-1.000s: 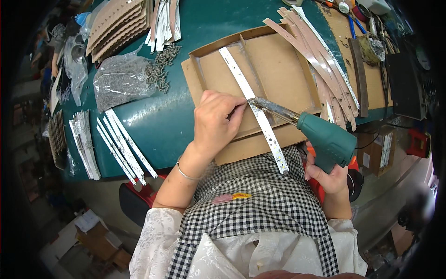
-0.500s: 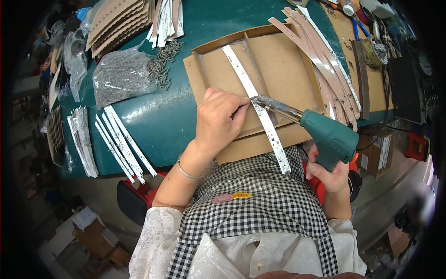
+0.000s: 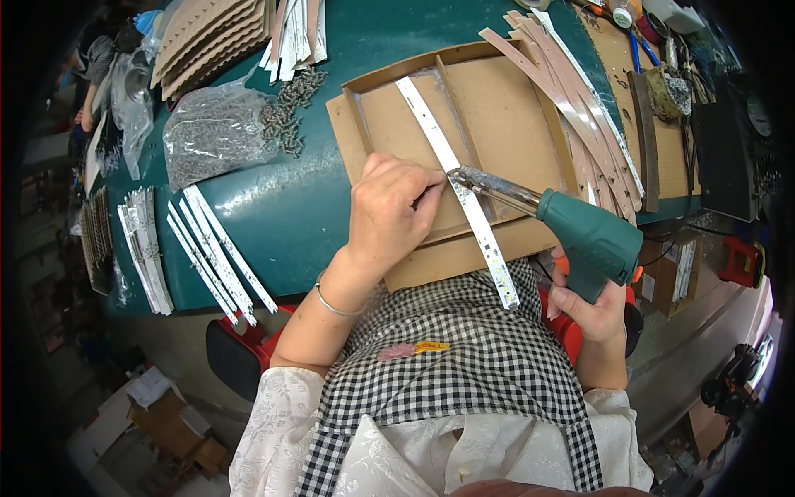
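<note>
Green plastic is filling the right hand point(image 3: 592, 313), whose fingers are closing around the handle of a gun-shaped tool point(image 3: 592, 236); its dark, crusted metal tip is meeting, or nearly meeting, a slim white strip point(image 3: 480, 230) at the centre of the frame. Over the last half second the tool's body is edging slightly rightward while the tip is staying at the same spot, suggesting that work there is continuing. The left hand point(image 3: 387, 207) is pinching thumb and finger together at the strip's left edge; what, if anything, is sitting between them is hidden. The strip is slanting across a shallow brown cardboard tray point(image 3: 509, 103) with raised walls and a divider. Upper left, a glossy, crinkled clear bag point(image 3: 211, 141) is bulging beside a loose heap of small dull-grey parts point(image 3: 283, 124). Thin, flat pinkish strips point(image 3: 571, 116) are fanning out at the upper right.
</note>
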A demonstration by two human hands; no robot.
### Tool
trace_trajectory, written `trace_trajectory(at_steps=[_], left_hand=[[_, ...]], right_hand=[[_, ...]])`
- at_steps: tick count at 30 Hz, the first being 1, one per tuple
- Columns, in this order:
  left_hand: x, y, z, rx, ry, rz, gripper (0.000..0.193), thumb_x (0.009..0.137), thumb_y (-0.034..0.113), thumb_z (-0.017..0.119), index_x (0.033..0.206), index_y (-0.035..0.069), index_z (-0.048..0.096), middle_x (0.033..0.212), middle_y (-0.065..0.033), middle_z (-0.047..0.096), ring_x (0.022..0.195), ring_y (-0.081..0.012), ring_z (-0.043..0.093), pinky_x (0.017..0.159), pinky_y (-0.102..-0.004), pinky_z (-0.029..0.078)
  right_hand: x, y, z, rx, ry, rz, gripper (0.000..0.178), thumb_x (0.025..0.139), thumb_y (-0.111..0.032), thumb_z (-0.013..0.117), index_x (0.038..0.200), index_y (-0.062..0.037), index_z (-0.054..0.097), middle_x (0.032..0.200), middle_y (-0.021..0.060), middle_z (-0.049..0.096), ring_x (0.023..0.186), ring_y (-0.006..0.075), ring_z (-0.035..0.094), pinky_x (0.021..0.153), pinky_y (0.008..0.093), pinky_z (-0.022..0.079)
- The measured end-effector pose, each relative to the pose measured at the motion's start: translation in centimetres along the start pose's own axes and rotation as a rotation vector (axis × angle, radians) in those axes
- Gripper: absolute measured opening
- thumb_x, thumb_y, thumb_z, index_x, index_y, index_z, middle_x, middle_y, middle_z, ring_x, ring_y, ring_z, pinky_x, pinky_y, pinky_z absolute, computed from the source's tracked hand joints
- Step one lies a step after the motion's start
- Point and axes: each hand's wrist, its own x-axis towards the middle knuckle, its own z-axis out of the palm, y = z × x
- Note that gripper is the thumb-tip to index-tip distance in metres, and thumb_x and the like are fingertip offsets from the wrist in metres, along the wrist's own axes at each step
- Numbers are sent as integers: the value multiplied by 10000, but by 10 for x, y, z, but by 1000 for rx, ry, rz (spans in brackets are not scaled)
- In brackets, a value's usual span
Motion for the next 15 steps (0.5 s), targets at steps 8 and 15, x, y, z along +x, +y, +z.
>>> trace_trajectory(at_steps=[8,15], left_hand=[[0,0,0,-12,2,-4,157,706,-36,809,815,43,730,802,-76,743,713,-220,688,747,-335,500],[-1,0,-1,-14,0,-3,158,705,-38,807,817,46,733,803,-76,743,709,-219,683,746,-333,499]], right_hand=[[-8,12,-12,-44,-24,30,566,825,87,689,1337,69,448,1099,166,575,718,160,616,547,283,583],[-2,0,-11,137,91,-107,681,787,30,735,1380,94,408,1310,267,530,625,175,555,491,293,557]])
